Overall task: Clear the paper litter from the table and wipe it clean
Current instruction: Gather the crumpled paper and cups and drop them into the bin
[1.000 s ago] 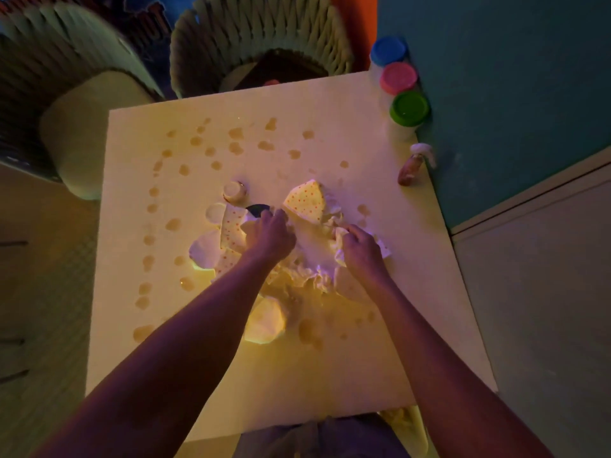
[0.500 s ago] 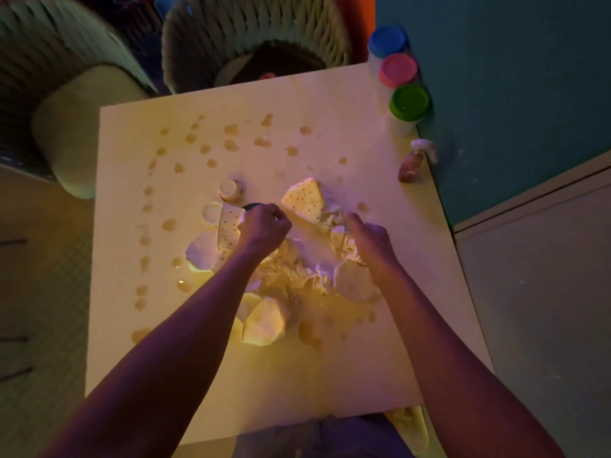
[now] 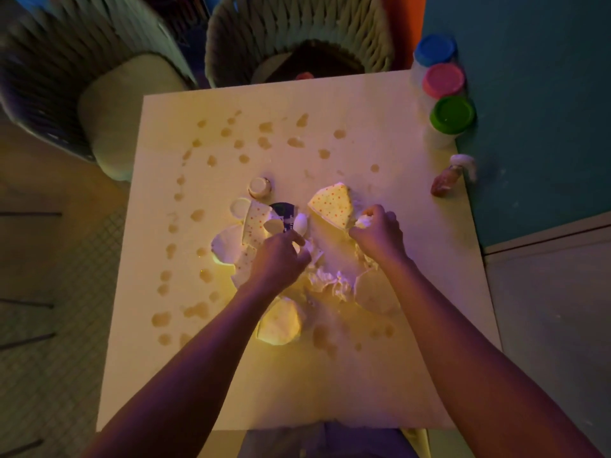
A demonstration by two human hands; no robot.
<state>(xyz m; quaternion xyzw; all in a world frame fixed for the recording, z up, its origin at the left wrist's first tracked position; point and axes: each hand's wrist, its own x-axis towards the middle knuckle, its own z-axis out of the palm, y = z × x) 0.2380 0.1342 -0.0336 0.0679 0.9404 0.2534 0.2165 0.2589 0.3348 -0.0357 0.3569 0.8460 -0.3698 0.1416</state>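
Head view shows both hands working the paper litter (image 3: 325, 276), a crumpled, wet-looking heap at the centre of the table (image 3: 330, 385). The left hand (image 3: 276, 261) curls its fingers into the scraps at the heap's nine o'clock side; the right hand (image 3: 378, 234) pinches a white wad at two o'clock.

The likely trouble, as I judge it, is tearing: soggy paper pulled from two sides may come apart and leave shreds stuck to the top. Dragging the heap could also smear the brown spots (image 3: 231, 143) that arc from seven o'clock round to one o'clock, or knock the small cup (image 3: 259, 187) lying just beyond the pile at eleven o'clock.

Three lidded tubs (image 3: 444, 81) stand at the table's two o'clock corner, a small bottle (image 3: 451, 175) below them. Two woven baskets (image 3: 297, 34) sit past the far edge at twelve, and a teal wall (image 3: 535, 110) runs along three o'clock.
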